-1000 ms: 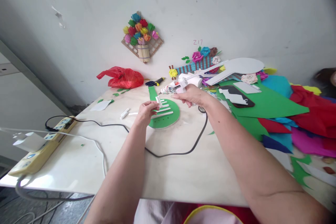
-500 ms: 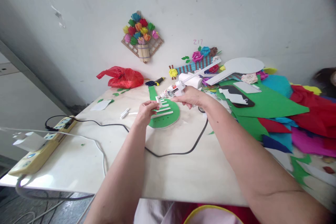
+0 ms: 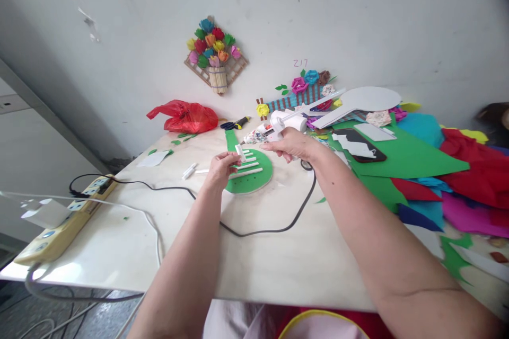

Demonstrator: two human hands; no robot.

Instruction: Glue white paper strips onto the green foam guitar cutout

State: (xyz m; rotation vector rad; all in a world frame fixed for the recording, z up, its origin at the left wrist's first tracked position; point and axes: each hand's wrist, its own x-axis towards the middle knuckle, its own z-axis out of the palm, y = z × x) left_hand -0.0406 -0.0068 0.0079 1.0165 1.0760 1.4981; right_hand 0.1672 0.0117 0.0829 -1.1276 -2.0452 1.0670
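Note:
My left hand (image 3: 223, 168) pinches a small white paper roll (image 3: 240, 152) over a green paddle-shaped board (image 3: 250, 184). Several white strips (image 3: 250, 172) lie in a row across that board. In my right hand (image 3: 289, 145) is a white glue gun (image 3: 277, 128), closed in my fingers, its nozzle pointing left toward the roll. A clear glue stick (image 3: 306, 108) sticks out of its back. Whether the nozzle touches the roll is too small to tell. Another white roll (image 3: 190, 171) lies on the table left of my left hand.
A black cord (image 3: 258, 232) loops across the table. A yellow power strip (image 3: 66, 222) sits on the left edge. Scissors (image 3: 234, 124) and a red plastic bag (image 3: 185, 116) lie behind. Coloured paper (image 3: 413, 156), a phone (image 3: 360, 145) and a white paddle-shaped cutout (image 3: 368, 99) fill the right.
My right hand and the glue gun have shifted slightly right and up, away from the roll. My left hand stays almost in place with the white roll.

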